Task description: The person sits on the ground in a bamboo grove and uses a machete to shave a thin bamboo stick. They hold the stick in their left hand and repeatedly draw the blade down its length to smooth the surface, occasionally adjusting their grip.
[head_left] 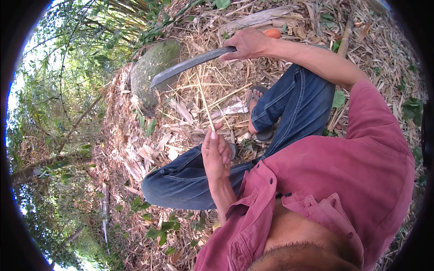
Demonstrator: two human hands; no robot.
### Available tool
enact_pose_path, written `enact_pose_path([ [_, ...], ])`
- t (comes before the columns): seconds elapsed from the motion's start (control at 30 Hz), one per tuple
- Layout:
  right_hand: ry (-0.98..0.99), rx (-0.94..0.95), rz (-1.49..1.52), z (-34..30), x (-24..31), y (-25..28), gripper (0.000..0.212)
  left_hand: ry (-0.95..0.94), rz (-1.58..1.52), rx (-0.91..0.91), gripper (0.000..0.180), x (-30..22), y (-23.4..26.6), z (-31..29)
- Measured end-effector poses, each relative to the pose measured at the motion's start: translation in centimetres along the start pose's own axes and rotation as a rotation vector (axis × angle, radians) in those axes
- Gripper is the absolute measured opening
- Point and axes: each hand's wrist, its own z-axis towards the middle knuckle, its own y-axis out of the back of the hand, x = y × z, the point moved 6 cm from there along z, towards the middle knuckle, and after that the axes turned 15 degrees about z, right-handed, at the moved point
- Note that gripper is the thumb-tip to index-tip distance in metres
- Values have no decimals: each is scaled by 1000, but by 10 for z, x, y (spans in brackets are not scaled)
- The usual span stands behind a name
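My right hand (246, 44) is closed round the grip end of a machete (187, 65), which it holds out over the ground. The long dark blade points left, and its squared tip lies in front of a mossy stone (168, 50). The grip itself is hidden by my fingers. Lower down, in front of my body, my left hand (217, 151) pinches a thin, pale stick (205, 105) between thumb and fingers. From there the stick slants up and away toward the blade, its far end below the middle of the blade.
Several pale slivers (221, 101) and dry leaves cover the ground between my jeans-clad knees. My sandalled foot (256, 101) rests to their right. An orange object (272, 33) lies beyond my right wrist, near a flat piece of weathered wood (260, 18). Green brush and trees (68, 90) stand at left.
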Motion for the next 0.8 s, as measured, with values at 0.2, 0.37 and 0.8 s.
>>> enact_pose_path([
  [0.2, -248, -23, 136, 12, -49, 9, 76, 18, -24, -32, 29, -2, 7, -5],
  [0.37, -332, 108, 925, -4, -2, -8, 53, 44, -240, 71, 31, -8, 1, 9],
  [0.8, -240, -41, 1489, -23, 36, -23, 29, -54, -427, 218, 28, 4, -22, 49],
])
